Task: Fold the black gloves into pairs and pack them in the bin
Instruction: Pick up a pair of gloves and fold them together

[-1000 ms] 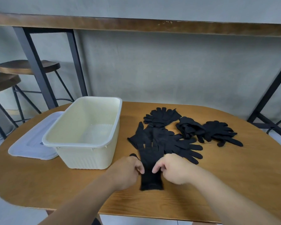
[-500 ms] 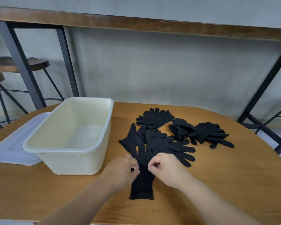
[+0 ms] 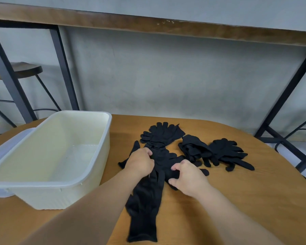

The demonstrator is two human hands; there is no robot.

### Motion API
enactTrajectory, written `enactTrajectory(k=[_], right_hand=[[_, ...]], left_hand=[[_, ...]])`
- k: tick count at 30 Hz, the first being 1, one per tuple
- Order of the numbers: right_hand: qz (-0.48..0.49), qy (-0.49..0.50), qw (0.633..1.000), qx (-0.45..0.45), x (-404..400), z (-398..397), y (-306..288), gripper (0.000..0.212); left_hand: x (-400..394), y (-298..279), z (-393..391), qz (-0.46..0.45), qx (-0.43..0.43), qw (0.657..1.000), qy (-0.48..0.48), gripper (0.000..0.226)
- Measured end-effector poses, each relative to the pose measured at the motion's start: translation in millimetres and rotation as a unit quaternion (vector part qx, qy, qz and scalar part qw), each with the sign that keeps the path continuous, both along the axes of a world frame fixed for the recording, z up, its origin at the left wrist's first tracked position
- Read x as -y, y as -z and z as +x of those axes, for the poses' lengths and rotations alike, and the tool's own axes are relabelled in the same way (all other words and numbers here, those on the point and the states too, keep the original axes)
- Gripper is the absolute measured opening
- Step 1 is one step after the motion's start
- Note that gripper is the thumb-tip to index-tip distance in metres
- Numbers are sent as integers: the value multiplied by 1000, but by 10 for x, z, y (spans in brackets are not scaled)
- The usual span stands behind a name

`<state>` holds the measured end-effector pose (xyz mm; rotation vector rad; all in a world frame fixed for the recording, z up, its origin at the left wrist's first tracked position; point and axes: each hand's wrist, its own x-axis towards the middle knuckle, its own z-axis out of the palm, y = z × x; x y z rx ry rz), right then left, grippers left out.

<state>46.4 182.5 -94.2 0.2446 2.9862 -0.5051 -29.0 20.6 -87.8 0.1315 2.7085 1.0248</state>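
Note:
A long black glove [image 3: 145, 206] lies flat on the wooden table, cuff toward me. My left hand [image 3: 141, 162] grips the glove pile at its finger end, and my right hand [image 3: 187, 175] clutches black glove fabric beside it. Beyond my hands lie more black gloves: one spread flat [image 3: 163, 134], a bunched one [image 3: 193, 147] and another heap [image 3: 228, 153] to the right. The cream plastic bin [image 3: 88, 175] stands at the left with nothing inside.
A translucent lid [image 3: 5, 149] lies behind the bin at the left. The round wooden table [image 3: 254, 200] has bare surface at the right and front. Black metal legs and a stool [image 3: 23, 69] stand past the far edge.
Both hands have moved forward along the glove, from its middle to the finger end, and now grip the fabric there. The camera has tilted and shifted closer.

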Motion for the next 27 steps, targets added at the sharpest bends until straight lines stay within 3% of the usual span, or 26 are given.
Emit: enactTrajectory(k=[5,10,14,19,24,27], right_hand=[[-4,14,999,-42,-132,-194,74,36],[-10,38,998,-46,-285,-397,49,35],[-40,62,996,-40,-389,-487,-16,36],[-113,45,985,-126,-351,-467,-239,53],[-92,55,967,-230,-291,-520,-526,31],[-129,75,965,-214,-346,-551,-674,35]], left_hand=[[-89,79,-202,-71,0,993,98,62],[-172,35,-342,-156,-79,979,109,33],[-302,25,-421,-59,-125,988,69,26],[-382,-240,-465,57,-72,993,68,23],[-388,-482,-458,129,-38,988,77,25],[-394,-616,-405,220,5,974,58,26]])
